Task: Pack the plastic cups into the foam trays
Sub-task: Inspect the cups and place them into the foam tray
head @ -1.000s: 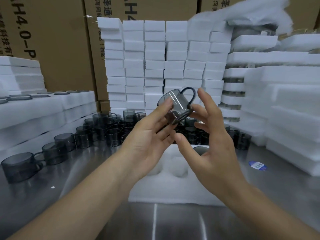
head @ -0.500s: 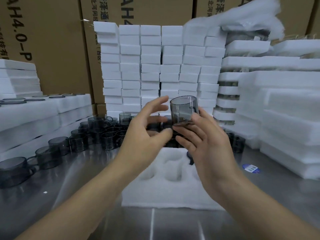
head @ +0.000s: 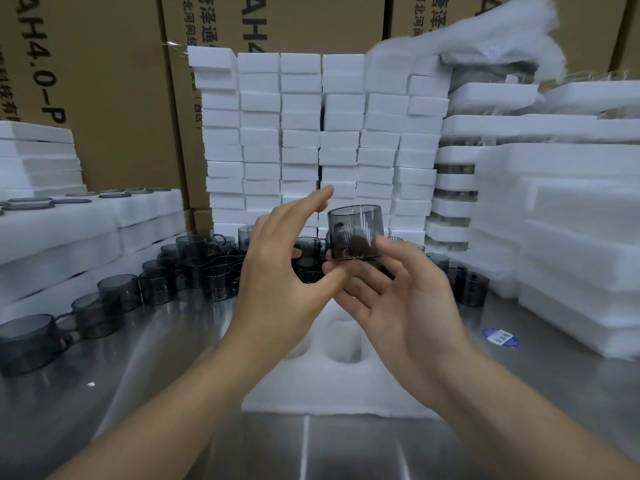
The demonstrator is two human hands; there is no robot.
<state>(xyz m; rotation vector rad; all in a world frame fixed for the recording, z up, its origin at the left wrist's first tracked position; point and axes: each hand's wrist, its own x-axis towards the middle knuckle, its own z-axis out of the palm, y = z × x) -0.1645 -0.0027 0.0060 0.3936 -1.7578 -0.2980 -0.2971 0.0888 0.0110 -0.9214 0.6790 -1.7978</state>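
Note:
A smoke-grey transparent plastic cup (head: 355,233) stands upright in the air above the table's middle. My right hand (head: 405,306) pinches its base, thumb on the near side and fingers beneath. Just left of the cup is my left hand (head: 277,275), its fingers stretched up and to the right and its thumb against my right fingers. Under both hands a white foam tray (head: 329,386) with round sockets lies on the steel table, partly hidden by my hands and wrists.
Several loose grey cups (head: 207,268) crowd the table behind and to the left. White foam blocks (head: 301,133) are stacked at the back, foam trays (head: 571,237) at the right, filled trays (head: 69,230) at the left. A blue sticker (head: 500,337) lies on the table.
The cup went from tilted in my left hand to upright in my right hand. My left hand let go and its fingers spread out beside the cup.

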